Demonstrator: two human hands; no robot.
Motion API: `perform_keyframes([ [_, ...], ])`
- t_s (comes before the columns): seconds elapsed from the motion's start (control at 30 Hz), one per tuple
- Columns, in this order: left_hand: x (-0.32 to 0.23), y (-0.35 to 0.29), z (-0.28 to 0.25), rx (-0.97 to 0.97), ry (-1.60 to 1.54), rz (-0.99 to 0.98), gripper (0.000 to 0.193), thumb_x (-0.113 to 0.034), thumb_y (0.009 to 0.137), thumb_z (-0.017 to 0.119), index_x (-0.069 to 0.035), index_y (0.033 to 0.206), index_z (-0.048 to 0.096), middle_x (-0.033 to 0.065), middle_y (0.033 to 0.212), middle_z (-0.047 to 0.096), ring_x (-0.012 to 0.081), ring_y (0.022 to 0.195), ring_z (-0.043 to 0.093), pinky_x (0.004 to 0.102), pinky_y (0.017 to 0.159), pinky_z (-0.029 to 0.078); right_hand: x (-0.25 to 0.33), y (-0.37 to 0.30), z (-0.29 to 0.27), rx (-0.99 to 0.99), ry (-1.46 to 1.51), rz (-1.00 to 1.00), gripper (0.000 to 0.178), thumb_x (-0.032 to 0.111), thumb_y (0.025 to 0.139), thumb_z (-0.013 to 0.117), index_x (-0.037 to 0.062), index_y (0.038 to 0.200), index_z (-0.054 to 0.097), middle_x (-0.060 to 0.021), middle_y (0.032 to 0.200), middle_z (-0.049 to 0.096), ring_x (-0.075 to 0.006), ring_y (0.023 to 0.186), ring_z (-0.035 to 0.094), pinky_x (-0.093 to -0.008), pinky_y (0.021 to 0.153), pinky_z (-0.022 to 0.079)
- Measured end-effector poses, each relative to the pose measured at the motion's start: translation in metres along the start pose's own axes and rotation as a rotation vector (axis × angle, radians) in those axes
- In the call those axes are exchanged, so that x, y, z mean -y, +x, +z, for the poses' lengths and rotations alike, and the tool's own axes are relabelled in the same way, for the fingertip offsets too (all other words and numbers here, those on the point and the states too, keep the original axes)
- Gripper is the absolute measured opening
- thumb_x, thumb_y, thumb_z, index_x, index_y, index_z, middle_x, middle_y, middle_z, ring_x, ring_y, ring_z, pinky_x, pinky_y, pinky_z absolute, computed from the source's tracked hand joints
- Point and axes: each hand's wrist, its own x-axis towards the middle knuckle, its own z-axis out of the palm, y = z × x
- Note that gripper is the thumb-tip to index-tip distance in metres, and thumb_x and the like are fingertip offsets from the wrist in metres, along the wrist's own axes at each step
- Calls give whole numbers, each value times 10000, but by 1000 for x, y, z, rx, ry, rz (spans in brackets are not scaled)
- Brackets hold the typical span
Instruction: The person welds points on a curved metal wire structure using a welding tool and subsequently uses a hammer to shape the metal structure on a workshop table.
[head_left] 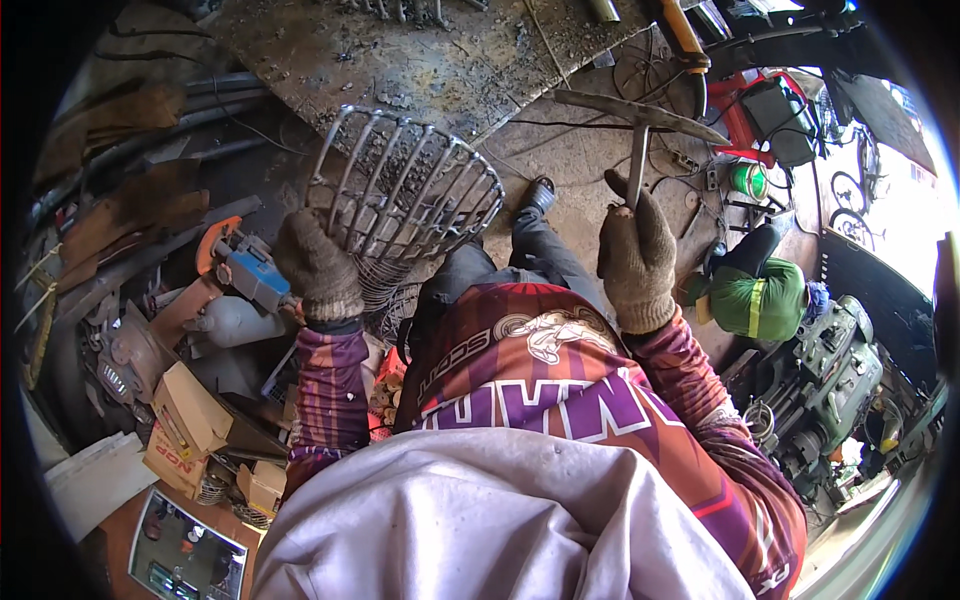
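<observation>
Head view. Left hand [318, 265], knit work glove, clenched on the lower rim of a wire basket frame [405, 185], holding it tilted, open mouth facing away over the floor. Right hand [636, 262], same glove, fist closed round the handle of a chipping hammer [640, 120]; head up, pick-shaped, crosswise above the fist, well apart from the frame.

Handling, my read: frame is welded steel rod w/ ring bands, so stiff, no give, moderate weight but bulky, awkward one-handed. Rod is thin and prob. rough at the welds; gloves needed. Best hold at rim or a ring band where bars cross, not mid-bar. Not fragile. Hammer: slim metal handle, top-heavy, grip low as now.

Containers: basket frame has nothing in it, floor shows through the bars. Cardboard boxes [190, 415] lower left, flaps partly open, contents can't tell. Green can [748, 180] upper right, contents can't tell.

Nearby: angle grinder [240, 265] w/ orange disc just beside left hand. Steel plate [420, 50] beyond the frame. Another person in green top [755, 295] crouched right.
</observation>
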Motion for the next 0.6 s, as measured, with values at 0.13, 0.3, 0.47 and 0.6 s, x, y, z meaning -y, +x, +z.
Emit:
perform_keyframes([
  [0.13, -6, 5, -17, -219, 628, 730, 358, -317, 973, 497, 4, 863, 610, 157, 775, 615, 353, 724, 597, 427, 685, 439, -7, 4, -5, -8, -29, -24, 343, 146, 982, 471, 5, 1281, 565, 30, 693, 485, -42, 563, 418, -225, 509, 358],
  [0.3, -42, -5, -10, -195, 539, 466, 311, -291, 958, 520, 1, 878, 593, 175, 849, 619, 354, 786, 606, 448, 700, 448, -4, 8, -2, 24, -107, -45, 339, 150, 986, 471, 8, 1278, 568, 16, 678, 485, -56, 547, 424, -245, 505, 368],
  [0.47, -51, -2, -11, -161, 672, 542, 315, -289, 976, 496, -4, 874, 586, 178, 861, 617, 348, 773, 604, 443, 699, 453, -5, 7, -1, 37, -90, -22, 332, 142, 983, 477, 17, 1275, 574, 13, 676, 493, -58, 558, 443, -244, 512, 372],
  [0.6, -18, -1, -13, -147, 612, 300, 342, -314, 996, 481, 4, 971, 603, 176, 966, 632, 297, 822, 617, 402, 724, 478, -1, 1, -1, 39, -92, -1, 321, 131, 971, 495, 27, 1261, 586, 6, 699, 514, -67, 583, 472, -243, 539, 398],
])
